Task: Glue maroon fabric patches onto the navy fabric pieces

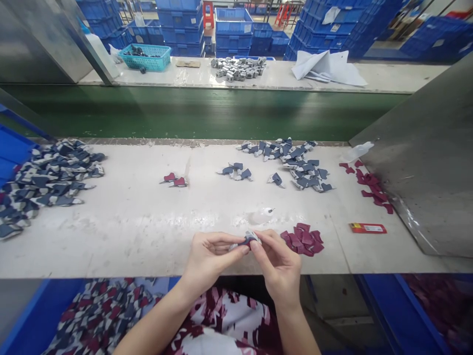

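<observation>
Over the near edge of the white bench [140, 231], L hand [209, 256] and R hand [283, 264] held one small navy-and-gray part [248, 240] btwn them. L thumb and index finger were pinched narrow on the part's L end; R thumb and fingers gripped its R end. A bit of maroon showed on its underside.

Just R of the R hand lay a pile of maroon pcs [303, 240]; beyond the hands, a clear bottle [260, 215] w/ dark tip lay on its side. Farther R were a red-and-yellow packet [368, 228], scattered maroon pcs [375, 190] and a whitish bottle [356, 152] near the metal panel [424, 162].

Toward the far side of the bench: two maroon-faced parts [175, 180] L of ctr., and a loose group of navy-and-gray parts [295, 160] R of ctr. At far L, a large heap of similar parts [48, 172] sat beside a blue bin [13, 153]. Past the green strip [185, 113], a shelf [281, 81] bore a turquoise basket [151, 62], gray pcs [238, 69] and white sheets [327, 69].
</observation>
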A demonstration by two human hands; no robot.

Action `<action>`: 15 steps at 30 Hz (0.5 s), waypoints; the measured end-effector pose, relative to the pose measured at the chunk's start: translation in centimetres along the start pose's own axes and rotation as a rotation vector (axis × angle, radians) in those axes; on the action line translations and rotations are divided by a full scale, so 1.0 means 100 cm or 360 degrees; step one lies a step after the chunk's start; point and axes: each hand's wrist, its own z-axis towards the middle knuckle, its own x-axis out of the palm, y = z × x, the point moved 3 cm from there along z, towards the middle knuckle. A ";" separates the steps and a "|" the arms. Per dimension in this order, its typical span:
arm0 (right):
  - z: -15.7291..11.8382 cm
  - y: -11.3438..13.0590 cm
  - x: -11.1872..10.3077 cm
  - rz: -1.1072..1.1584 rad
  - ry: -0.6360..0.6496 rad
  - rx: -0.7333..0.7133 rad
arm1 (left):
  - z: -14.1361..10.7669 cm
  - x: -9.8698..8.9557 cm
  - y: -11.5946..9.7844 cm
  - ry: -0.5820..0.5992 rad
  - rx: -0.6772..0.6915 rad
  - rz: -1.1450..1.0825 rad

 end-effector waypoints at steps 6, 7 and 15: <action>-0.003 0.000 0.006 0.0031 -0.0101 -0.0045 | -0.004 0.003 -0.001 -0.0002 0.0099 -0.0024; -0.003 0.000 0.006 0.0042 -0.0128 -0.0032 | -0.004 0.004 -0.001 -0.0002 0.0119 -0.0021; 0.001 -0.001 0.010 0.0060 -0.0089 -0.0002 | -0.004 0.002 -0.002 -0.0064 0.0197 0.0022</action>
